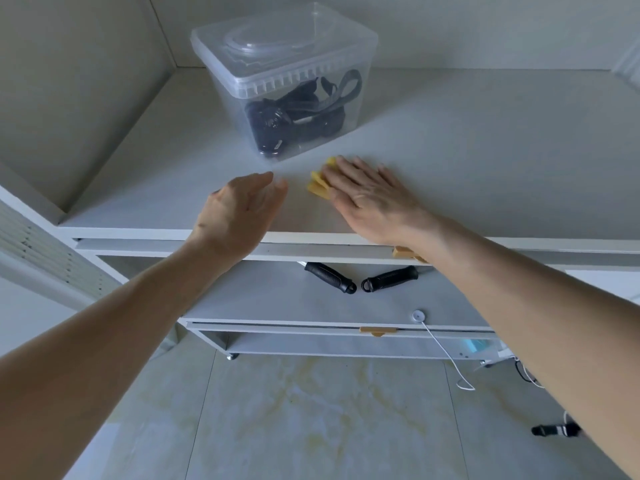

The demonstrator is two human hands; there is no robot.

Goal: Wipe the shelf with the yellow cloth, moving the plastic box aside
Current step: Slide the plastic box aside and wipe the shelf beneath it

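Note:
A clear plastic box (284, 81) with a lid stands toward the back left of the white shelf (485, 161), with black straps and gear inside it. The yellow cloth (320, 183) lies on the shelf just in front of the box. My right hand (370, 195) presses flat on the cloth with straight fingers, covering most of it. My left hand (242, 209) hovers over the shelf's front part, left of the cloth, fingers relaxed and holding nothing. It is a short way in front of the box and apart from it.
The shelf's left side wall (86, 98) and back wall hem in the box. On the lower shelf lie two black handles (360, 278) and a white cable (443, 348). Below is a marbled tile floor (311, 410) with a small black object at the right.

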